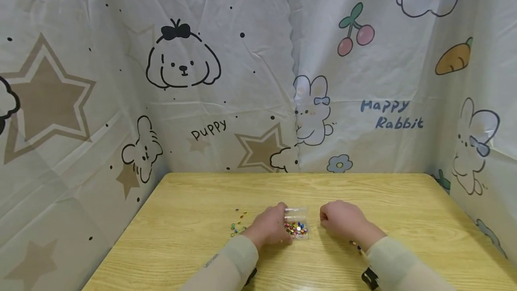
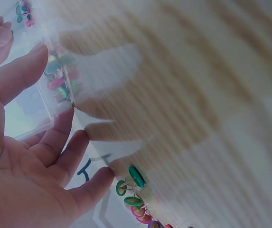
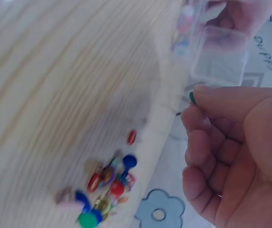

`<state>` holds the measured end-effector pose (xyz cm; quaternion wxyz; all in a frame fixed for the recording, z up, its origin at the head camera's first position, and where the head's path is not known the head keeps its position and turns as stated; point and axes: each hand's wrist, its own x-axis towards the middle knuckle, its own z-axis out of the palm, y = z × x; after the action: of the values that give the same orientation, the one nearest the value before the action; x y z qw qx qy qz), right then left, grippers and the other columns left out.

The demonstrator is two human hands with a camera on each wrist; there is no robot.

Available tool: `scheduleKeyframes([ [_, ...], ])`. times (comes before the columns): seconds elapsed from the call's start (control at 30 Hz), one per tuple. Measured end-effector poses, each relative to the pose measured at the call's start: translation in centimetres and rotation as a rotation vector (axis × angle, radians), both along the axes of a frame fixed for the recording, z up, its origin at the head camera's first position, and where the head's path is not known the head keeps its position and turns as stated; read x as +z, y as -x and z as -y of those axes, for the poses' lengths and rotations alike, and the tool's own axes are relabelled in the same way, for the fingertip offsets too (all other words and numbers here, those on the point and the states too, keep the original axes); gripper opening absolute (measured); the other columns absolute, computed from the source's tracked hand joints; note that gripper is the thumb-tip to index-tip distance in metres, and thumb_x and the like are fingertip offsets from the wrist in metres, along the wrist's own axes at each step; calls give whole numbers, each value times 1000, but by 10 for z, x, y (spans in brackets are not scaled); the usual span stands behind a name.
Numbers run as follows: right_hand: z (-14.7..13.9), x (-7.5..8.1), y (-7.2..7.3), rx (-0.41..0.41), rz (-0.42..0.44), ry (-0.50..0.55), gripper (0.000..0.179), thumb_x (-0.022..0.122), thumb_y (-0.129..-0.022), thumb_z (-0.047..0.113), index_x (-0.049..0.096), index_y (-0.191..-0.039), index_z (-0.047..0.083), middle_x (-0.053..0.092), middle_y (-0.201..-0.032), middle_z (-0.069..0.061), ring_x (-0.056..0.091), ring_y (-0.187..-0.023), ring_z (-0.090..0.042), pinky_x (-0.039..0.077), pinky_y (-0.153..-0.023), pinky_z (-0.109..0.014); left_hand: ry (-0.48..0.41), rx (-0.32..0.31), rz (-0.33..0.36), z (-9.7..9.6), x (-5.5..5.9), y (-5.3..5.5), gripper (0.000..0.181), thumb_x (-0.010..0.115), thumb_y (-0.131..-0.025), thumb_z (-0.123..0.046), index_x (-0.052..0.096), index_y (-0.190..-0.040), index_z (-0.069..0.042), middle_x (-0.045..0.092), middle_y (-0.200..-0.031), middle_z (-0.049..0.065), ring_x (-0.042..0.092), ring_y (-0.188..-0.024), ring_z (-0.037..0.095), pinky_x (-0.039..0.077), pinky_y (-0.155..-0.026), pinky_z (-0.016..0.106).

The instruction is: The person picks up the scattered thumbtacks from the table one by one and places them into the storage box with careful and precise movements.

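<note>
My left hand holds the left side of a small clear plastic box on the table, its lid standing up at the back. Thumb and fingers are spread along the box's edge in the left wrist view. Inside lie many colourful thumbtacks. Just right of the box is my right hand, apart from it. Between its thumb and index finger it pinches a green thumbtack, mostly hidden by the fingertips; the other fingers are curled in.
Loose thumbtacks lie scattered left of my left hand. A small pile of mixed thumbtacks lies on the wooden table beneath my right wrist. Printed cloth hangs behind the table and at both sides.
</note>
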<state>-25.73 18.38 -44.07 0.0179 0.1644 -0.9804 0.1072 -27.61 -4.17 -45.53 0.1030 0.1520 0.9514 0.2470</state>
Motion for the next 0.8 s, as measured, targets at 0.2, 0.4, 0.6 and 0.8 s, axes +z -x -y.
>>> scheduleKeyframes([
  [0.2, 18, 4, -5, 46, 1, 36, 24, 75, -90, 15, 60, -72, 23, 53, -68, 12, 47, -62, -9, 44, -59, -34, 16, -13, -14, 0, -1, 2, 82, 97, -67, -23, 52, -134, -7, 61, -96, -1, 57, -82, 16, 51, -78, 40],
  [0.4, 31, 1, -6, 99, -10, 78, 21, 73, -90, 12, 64, -75, 22, 56, -70, 13, 49, -63, -8, 46, -61, -34, 11, -27, -12, 0, 0, 3, 81, 96, -68, -23, 52, -133, -7, 59, -91, -2, 54, -76, 16, 48, -72, 39],
  [0.6, 37, -7, -5, 118, -19, 72, 17, 72, -91, 12, 66, -78, 22, 59, -73, 14, 51, -65, -7, 48, -62, -34, 19, -30, -21, 0, -1, 4, 79, 96, -68, -24, 53, -132, -8, 61, -95, 0, 54, -77, 16, 49, -73, 39],
  [0.8, 39, -12, -4, 114, -21, 48, 13, 72, -92, 15, 70, -81, 22, 62, -75, 14, 55, -67, -8, 51, -66, -35, 34, -17, -16, -1, -2, 4, 79, 96, -69, -25, 53, -133, -9, 62, -99, 2, 54, -80, 17, 49, -75, 39],
])
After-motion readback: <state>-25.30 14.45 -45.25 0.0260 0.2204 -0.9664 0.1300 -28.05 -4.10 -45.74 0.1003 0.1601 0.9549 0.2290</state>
